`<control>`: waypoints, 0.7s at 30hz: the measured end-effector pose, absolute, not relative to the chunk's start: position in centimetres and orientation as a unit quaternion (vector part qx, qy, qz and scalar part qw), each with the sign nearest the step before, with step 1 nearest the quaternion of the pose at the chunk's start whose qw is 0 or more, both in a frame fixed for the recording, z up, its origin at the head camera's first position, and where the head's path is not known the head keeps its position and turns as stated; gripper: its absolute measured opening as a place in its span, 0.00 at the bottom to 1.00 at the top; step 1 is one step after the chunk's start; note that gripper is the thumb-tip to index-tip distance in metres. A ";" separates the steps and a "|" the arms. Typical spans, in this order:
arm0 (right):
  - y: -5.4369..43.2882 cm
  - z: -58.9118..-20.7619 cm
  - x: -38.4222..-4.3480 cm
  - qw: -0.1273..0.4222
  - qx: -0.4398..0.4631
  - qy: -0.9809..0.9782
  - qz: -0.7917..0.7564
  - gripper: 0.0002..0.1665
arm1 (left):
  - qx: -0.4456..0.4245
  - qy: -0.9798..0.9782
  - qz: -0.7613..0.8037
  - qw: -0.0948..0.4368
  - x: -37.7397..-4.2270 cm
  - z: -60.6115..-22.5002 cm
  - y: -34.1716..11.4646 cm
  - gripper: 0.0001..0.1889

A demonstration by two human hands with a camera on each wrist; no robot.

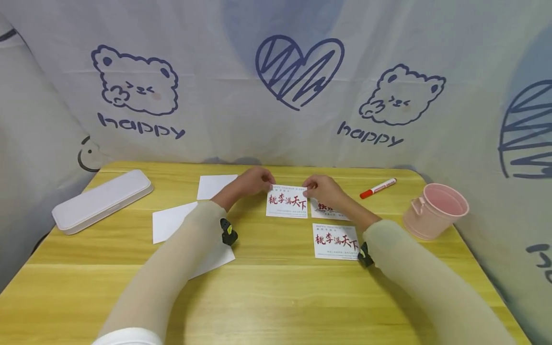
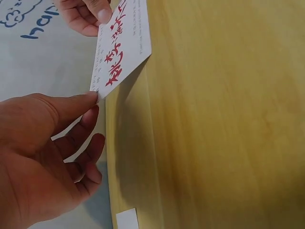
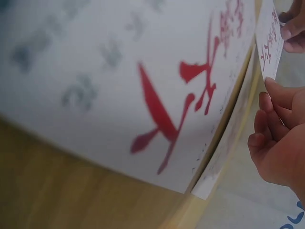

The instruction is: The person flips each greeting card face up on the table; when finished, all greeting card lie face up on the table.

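Both hands hold one white card [image 1: 287, 201] printed with red Chinese characters, near the back of the table. The left hand [image 1: 255, 181] pinches its upper left corner between thumb and index finger; in the left wrist view the other fingers [image 2: 88, 152] curl loosely below. At the upper right corner, the right hand [image 1: 322, 189] pinches the card with thumb and fingertips. Under the right forearm lies a second printed card [image 1: 329, 211], partly covered. A third printed card [image 1: 335, 241] rests nearer the front, beside the right wrist.
Several white sheets [image 1: 174, 223] lie left, partly hidden by the left arm. A white case [image 1: 102, 201] sits at the far left. A red-capped marker [image 1: 378, 188] and a pink bucket [image 1: 435, 211] are at the right. A printed curtain [image 1: 267, 129] hangs behind the table.
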State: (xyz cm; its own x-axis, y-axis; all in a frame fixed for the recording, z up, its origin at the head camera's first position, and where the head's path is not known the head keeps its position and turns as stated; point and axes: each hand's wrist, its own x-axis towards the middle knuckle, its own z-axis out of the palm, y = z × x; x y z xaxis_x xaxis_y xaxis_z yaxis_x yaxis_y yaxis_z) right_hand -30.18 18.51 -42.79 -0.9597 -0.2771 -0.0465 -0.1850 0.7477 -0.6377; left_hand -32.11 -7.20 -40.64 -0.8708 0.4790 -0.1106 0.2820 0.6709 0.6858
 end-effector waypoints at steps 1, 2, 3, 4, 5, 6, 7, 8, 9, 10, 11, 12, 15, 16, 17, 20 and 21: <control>18.4 -42.9 -30.3 0.070 -0.123 0.934 -0.329 0.12 | 0.208 0.904 0.344 0.144 -32.2 -40.7 -7.2 0.09; 18.3 -43.0 -30.4 0.070 -0.121 0.935 -0.325 0.12 | 0.207 0.906 0.341 0.144 -32.3 -40.7 -7.2 0.09; 18.3 -43.0 -30.5 0.070 -0.118 0.937 -0.322 0.11 | 0.207 0.906 0.339 0.144 -32.3 -40.8 -7.1 0.09; 18.2 -43.1 -30.5 0.070 -0.115 0.938 -0.318 0.10 | 0.207 0.907 0.337 0.143 -32.5 -40.9 -7.1 0.09; 18.2 -43.2 -30.6 0.071 -0.113 0.940 -0.314 0.10 | 0.207 0.910 0.332 0.141 -32.6 -41.1 -7.0 0.08; 18.1 -43.2 -30.6 0.072 -0.111 0.941 -0.311 0.10 | 0.207 0.912 0.326 0.140 -32.8 -41.3 -7.0 0.08; 18.0 -43.2 -30.7 0.072 -0.110 0.943 -0.307 0.10 | 0.206 0.915 0.319 0.138 -32.9 -41.5 -6.9 0.08; 18.0 -43.3 -30.8 0.072 -0.111 0.945 -0.299 0.09 | 0.206 0.918 0.311 0.137 -33.0 -41.7 -6.9 0.08; 18.0 -43.3 -30.8 0.072 -0.114 0.948 -0.290 0.10 | 0.204 0.921 0.303 0.137 -33.1 -41.8 -6.8 0.07; 18.0 -43.4 -30.9 0.070 -0.120 0.951 -0.276 0.10 | 0.204 0.924 0.294 0.137 -33.2 -42.0 -6.8 0.07; 17.9 -43.4 -31.0 0.067 -0.125 0.955 -0.262 0.10 | 0.203 0.926 0.286 0.137 -33.2 -42.2 -6.7 0.07; 17.9 -43.4 -31.0 0.065 -0.130 0.958 -0.248 0.10 | 0.203 0.928 0.281 0.138 -33.3 -42.3 -6.7 0.07; 17.8 -43.3 -31.2 0.057 -0.145 0.965 -0.210 0.12 | 0.204 0.930 0.273 0.138 -33.2 -42.2 -6.7 0.07; 17.8 -43.2 -31.3 0.055 -0.148 0.967 -0.202 0.13 | 0.205 0.930 0.272 0.138 -33.2 -42.2 -6.7 0.07; 17.7 -43.1 -31.3 0.054 -0.145 0.967 -0.202 0.13 | 0.206 0.930 0.272 0.138 -33.1 -42.1 -6.9 0.07; 17.5 -42.9 -31.3 0.053 -0.135 0.965 -0.220 0.16 | 0.213 0.926 0.282 0.130 -33.1 -41.7 -7.8 0.08; 17.4 -42.8 -31.2 0.055 -0.134 0.962 -0.233 0.16 | 0.217 0.925 0.287 0.124 -33.1 -41.6 -8.2 0.09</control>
State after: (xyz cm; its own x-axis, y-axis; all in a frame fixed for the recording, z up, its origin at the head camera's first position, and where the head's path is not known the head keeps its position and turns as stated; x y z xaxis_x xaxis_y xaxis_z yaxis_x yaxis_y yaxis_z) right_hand -31.25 17.37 -42.80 -0.9580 -0.2837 -0.0424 -0.2328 0.8553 -0.4630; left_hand -33.08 -8.22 -41.58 -0.8751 0.4724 -0.1051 0.3300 0.7414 0.5843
